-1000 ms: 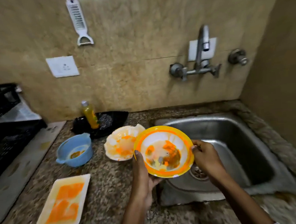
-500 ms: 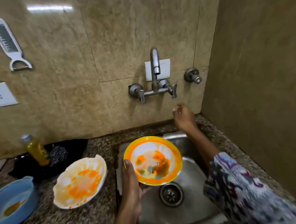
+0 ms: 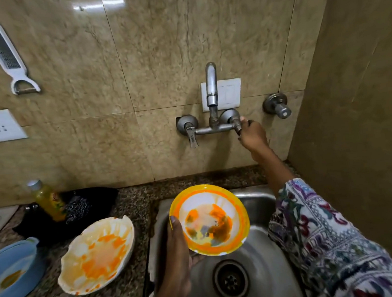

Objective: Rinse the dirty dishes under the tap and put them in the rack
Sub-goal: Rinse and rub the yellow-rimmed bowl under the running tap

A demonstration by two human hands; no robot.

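Bowl: your left hand [image 3: 174,249] grips the yellow bowl [image 3: 209,220] over the sink [image 3: 264,271], tilted, opening facing you, orange and brown smears inside.
Tap: your right hand [image 3: 252,136] grips the tap handle [image 3: 237,125] above the sink.
Left of sink: stained white dish [image 3: 97,255].

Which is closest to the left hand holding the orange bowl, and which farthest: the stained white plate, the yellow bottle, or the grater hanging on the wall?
From the left hand, in the head view:
1. Stained white plate, on the counter just left of the hand.
2. Yellow bottle, farther back and left, by the wall.
3. Grater, high on the wall at far left.
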